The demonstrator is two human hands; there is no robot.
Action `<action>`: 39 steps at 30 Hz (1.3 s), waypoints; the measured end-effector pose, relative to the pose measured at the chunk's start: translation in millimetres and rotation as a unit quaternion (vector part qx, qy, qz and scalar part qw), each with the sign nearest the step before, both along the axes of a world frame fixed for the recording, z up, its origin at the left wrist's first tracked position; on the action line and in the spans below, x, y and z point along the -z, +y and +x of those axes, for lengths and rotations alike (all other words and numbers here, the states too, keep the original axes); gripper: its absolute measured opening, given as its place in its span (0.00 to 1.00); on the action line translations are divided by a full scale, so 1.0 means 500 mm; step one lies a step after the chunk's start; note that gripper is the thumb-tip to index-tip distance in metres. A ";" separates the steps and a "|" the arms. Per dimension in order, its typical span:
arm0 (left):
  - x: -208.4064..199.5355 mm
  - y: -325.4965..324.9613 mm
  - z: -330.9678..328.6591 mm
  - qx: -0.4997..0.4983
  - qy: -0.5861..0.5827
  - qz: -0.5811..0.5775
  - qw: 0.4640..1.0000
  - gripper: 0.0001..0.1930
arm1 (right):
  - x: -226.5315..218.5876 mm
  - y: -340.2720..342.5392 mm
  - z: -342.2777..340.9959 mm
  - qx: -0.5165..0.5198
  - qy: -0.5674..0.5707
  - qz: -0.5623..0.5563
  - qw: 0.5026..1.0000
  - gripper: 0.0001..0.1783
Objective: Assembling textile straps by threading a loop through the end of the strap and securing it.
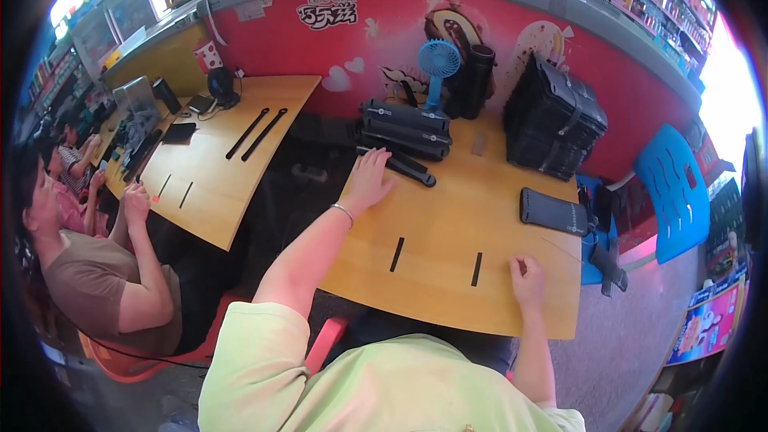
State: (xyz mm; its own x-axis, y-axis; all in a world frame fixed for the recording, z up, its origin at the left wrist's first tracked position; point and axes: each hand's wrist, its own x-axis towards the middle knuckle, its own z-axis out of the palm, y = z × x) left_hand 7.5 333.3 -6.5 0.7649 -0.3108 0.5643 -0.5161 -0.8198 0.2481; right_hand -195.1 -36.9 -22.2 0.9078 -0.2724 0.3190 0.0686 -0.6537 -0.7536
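Note:
My left hand (371, 182) reaches over the far left part of the wooden table (448, 224), a bracelet on its wrist. Its fingers are stretched out, the thumb apart, and the fingertips touch the near end of a few long black straps (414, 172) with rounded ends. Just behind the straps lies a pile of black folded pieces (406, 126). Near the table's right edge my right hand (526, 278) is closed with curled fingers; whatever they hold, if anything, is hidden. Beyond it rests a flat black rectangular piece (552, 212) with small holes along its edge.
Two short black strips (477, 269) mark the near tabletop. At the back stand a blue fan (438, 60), a black bottle (478, 80) and a tall stack of black pieces (560, 116). A blue chair (672, 192) is on the right. A co-worker (112, 280) sits at another table (212, 192) on the left.

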 end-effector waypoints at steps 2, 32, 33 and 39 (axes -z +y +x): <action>-0.007 -0.005 0.004 -0.004 0.001 0.016 1.000 0.27 | 0.000 0.001 0.001 0.006 0.004 -0.004 1.000 0.05; -0.041 0.000 0.038 0.053 0.196 0.082 0.976 0.21 | -0.032 0.014 0.004 0.004 0.006 -0.023 1.000 0.06; -0.041 0.003 0.039 0.053 0.217 0.097 0.970 0.20 | -0.034 0.015 0.005 0.001 0.002 -0.026 1.000 0.06; -0.054 0.018 0.050 0.084 0.294 0.078 0.949 0.23 | -0.035 0.012 -0.002 -0.009 0.012 -0.032 0.999 0.06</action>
State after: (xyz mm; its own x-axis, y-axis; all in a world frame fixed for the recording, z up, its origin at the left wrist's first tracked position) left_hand 32.3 342.3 20.5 0.8661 -0.4998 -0.0076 -0.4517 -0.7890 0.4166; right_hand -195.9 -30.8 -4.9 0.9199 -0.2357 0.3134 0.0631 -0.6998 -0.7115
